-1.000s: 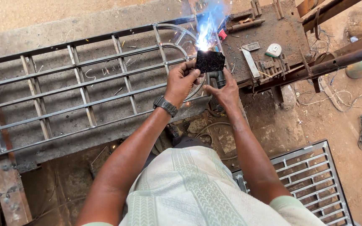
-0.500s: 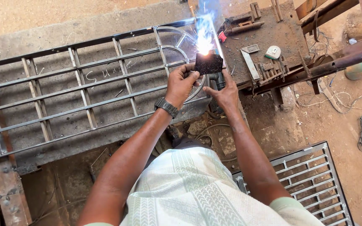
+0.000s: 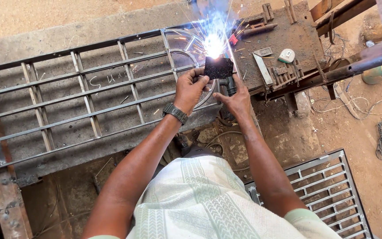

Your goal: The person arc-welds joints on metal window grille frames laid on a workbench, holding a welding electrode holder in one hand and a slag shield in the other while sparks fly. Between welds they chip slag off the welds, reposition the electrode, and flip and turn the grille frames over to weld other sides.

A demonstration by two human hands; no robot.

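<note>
Gripping dark shield (image 3: 218, 67), left hand (image 3: 190, 90), weld point lost in glare (image 3: 213, 43)

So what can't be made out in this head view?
- Weld point on the metal grille: washed out by the glare of the sparks.
- Electrode tip: hidden behind the dark shield held by the left hand.
- Right hand: its grip on the black holder is partly hidden.
- Second grille: cut off by the bottom edge.

Weld point beyond the left fingers (image 3: 198, 80): washed out by glare (image 3: 213, 44). Electrode tip: lost in sparks. Holder (image 3: 230, 84): mostly covered by right fingers (image 3: 224, 95). Grille (image 3: 80, 106) bars behind the shield (image 3: 218, 67): hidden. Second grille (image 3: 328, 190): cut off at the bottom edge.
</note>
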